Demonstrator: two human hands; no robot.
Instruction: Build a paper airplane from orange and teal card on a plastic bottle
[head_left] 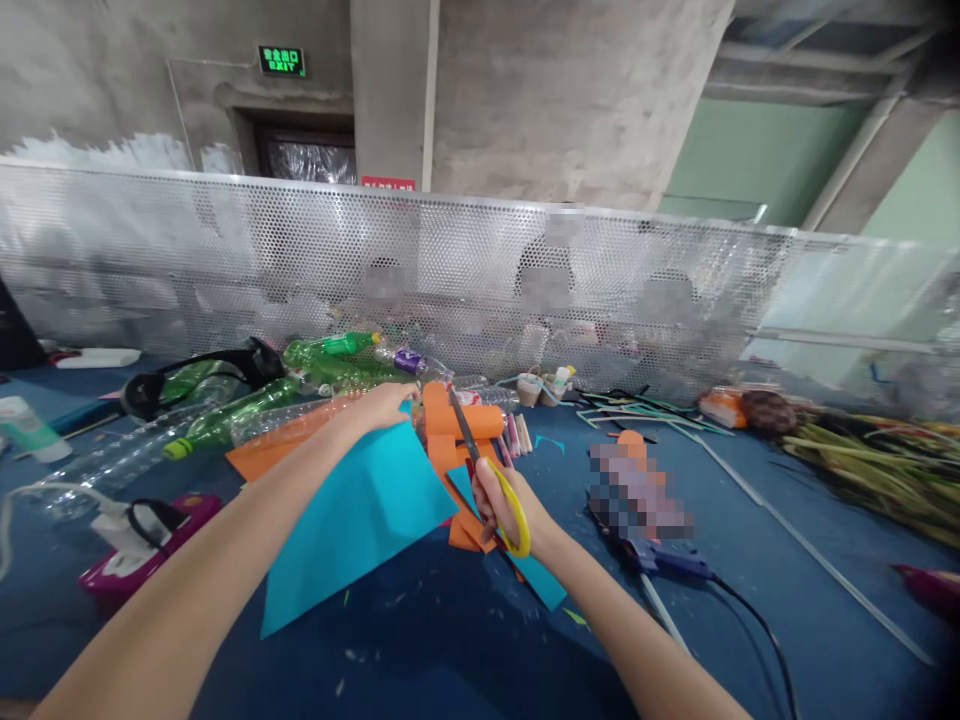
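Observation:
A large sheet of blue paper (360, 520) hangs from my left hand (386, 408), whose fingers are closed on its upper edge. My right hand (502, 500) is wrapped round the yellow handle of a pair of scissors (466, 432). Their dark blades point up and away, beside the sheet's right edge. Orange paper pieces (480, 421), some curled, lie behind and under the scissors. A narrow blue strip (536, 575) is below my right hand, slanting down to the right.
Plastic bottles (240, 420) and a magenta power strip (120, 575) lie at left. A blue glue gun (675, 562) with a black cable is at right, near white strips and dry leaves (862, 460). A perforated metal screen (465, 270) stands behind the table.

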